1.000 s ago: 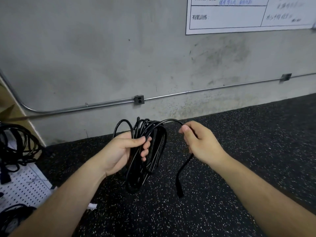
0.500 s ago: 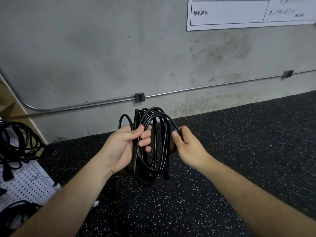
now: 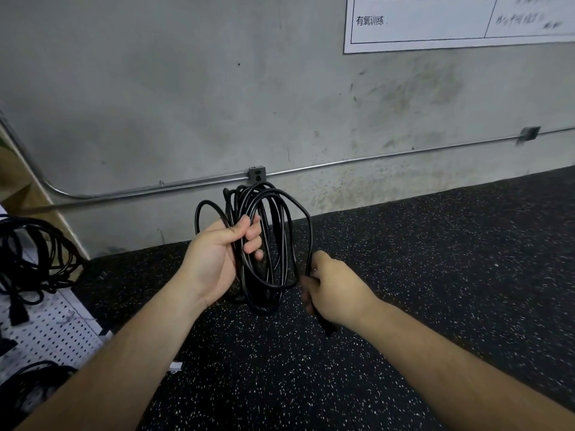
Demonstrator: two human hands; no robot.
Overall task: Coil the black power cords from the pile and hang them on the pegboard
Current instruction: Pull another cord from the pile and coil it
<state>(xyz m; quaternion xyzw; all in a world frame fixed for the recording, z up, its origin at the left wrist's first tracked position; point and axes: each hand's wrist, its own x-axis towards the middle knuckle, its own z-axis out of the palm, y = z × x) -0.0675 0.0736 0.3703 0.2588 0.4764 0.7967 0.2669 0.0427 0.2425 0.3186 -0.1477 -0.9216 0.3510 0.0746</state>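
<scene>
Currently L hand (image 3: 217, 256) grips coiled black power cord (image 3: 267, 244), held above speckled floor (image 3: 435, 275). R hand (image 3: 334, 287) clamps cord's free end beside coil. Pegboard (image 3: 53, 331) lower-left.

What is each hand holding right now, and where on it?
Left hand grips the coiled black power cord around the bundled loops, near their top. Right hand grips the same cord's loose tail, close to its plug end.

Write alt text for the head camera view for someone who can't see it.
A person's left hand grips a coiled black power cord above speckled black flooring, while the right hand holds its free end. More black cords sit on a white pegboard at left.
</scene>
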